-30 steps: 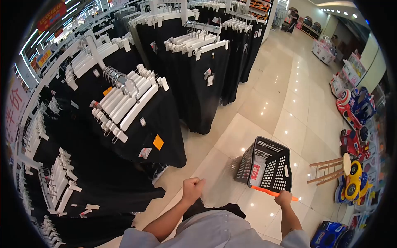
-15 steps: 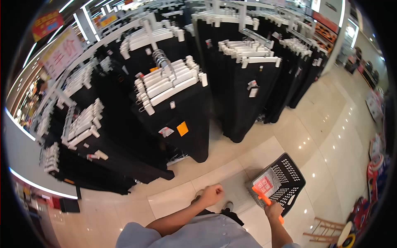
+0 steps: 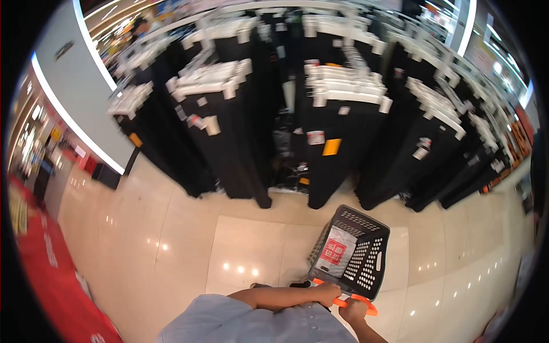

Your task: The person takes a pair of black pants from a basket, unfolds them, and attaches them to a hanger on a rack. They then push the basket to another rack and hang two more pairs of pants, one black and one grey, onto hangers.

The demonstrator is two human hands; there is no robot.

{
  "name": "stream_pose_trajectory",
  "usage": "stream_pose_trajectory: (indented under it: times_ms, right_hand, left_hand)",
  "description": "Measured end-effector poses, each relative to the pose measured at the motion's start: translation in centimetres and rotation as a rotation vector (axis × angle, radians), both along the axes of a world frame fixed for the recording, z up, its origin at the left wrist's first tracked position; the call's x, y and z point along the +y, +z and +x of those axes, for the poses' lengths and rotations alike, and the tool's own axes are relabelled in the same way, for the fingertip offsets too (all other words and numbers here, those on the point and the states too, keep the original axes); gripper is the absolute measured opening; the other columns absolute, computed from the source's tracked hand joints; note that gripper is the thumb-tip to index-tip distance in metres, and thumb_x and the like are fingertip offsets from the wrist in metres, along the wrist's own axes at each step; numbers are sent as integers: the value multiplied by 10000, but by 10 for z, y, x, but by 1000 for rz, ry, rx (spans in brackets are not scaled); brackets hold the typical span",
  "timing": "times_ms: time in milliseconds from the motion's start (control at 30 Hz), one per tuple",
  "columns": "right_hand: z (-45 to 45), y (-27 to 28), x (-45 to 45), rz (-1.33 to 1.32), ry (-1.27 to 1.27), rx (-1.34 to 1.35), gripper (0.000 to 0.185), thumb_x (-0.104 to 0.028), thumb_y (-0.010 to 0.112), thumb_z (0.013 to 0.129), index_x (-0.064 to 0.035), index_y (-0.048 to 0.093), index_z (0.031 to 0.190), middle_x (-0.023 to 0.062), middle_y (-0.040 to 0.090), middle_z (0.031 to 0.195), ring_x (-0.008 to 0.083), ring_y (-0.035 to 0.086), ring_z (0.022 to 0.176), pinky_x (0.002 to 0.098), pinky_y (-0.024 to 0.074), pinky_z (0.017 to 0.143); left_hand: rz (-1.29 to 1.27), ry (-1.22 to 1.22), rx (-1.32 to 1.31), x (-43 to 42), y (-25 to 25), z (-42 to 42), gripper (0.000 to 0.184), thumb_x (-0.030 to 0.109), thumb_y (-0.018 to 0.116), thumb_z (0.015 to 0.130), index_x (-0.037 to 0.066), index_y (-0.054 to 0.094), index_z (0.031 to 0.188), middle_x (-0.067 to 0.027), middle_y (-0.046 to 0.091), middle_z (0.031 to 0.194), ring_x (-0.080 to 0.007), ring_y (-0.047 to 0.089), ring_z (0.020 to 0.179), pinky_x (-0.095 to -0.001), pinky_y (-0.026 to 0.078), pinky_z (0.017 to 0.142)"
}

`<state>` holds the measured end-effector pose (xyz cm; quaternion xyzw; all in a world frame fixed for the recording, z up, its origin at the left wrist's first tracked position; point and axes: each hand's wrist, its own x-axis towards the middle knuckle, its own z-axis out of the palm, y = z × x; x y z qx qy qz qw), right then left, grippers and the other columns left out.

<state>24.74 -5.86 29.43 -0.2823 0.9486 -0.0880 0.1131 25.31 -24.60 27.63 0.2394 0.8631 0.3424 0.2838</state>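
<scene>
My right hand point(image 3: 353, 310) is closed round the orange handle point(image 3: 365, 304) of a dark perforated shopping basket. Just left of it, my left hand point(image 3: 328, 293) is wrapped on the same handle. The basket point(image 3: 372, 251) stands on the tiled floor in front of me, its open top facing me. Inside lies a white and red printed packet point(image 3: 335, 251). Beyond the basket, black trousers point(image 3: 343, 128) hang from white hangers point(image 3: 346, 86) on a rack, with white and orange tags on them.
More black trousers point(image 3: 223, 137) hang to the left and right along the curved white rack. A grey pillar point(image 3: 86, 86) with light strips rises at the left. Red fabric point(image 3: 54, 274) covers something at the lower left. A dark box point(image 3: 106, 175) sits by the pillar.
The view has turned left toward the rack. My left hand, earlier away from the basket, has come over to the orange handle beside my right hand.
</scene>
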Motion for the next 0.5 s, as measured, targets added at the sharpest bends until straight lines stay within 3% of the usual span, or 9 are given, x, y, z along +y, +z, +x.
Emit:
stream_pose_trajectory:
  times_ms: [100,200,300,400,433,500]
  right_hand:
    - [12,14,-48,-25,206,-35,92,-199,652,626,-108,640,616,94,620,570,279,601,494,395,463,476]
    - [31,13,-106,-98,395,-22,87,-192,653,621,-106,638,622,91,621,574,278,610,514,398,463,476]
    - [56,10,-162,-84,556,-48,89,-192,656,615,-106,641,632,84,633,601,272,623,549,403,472,494]
    - [83,20,-214,-79,730,-145,87,-192,658,609,-110,644,635,86,647,643,263,640,606,403,490,535]
    - [94,33,-238,33,784,-192,96,-183,653,609,-108,650,669,95,658,694,267,647,644,406,504,587]
    - [111,21,-269,-18,942,-190,96,-182,645,618,-107,649,678,87,656,693,272,648,663,408,503,603]
  left_hand:
    - [56,176,61,-32,3,38,255,83,633,585,33,651,834,-181,625,854,-340,587,933,-445,477,781]
    - [128,440,-92,-74,11,89,267,106,618,625,28,670,874,-208,654,878,-369,625,873,-452,497,769]
    - [9,750,-90,-99,4,140,249,143,599,679,19,667,884,-212,659,886,-371,632,876,-463,494,782]
    - [-28,873,-160,-140,35,189,251,174,590,703,17,664,883,-211,661,885,-364,632,893,-458,496,792]
    - [-8,946,-167,-150,27,205,249,164,590,688,18,661,877,-209,661,891,-363,632,884,-462,498,781]
    - [-2,1028,-148,-171,18,237,245,161,588,677,22,659,866,-209,658,888,-366,631,870,-463,496,771]
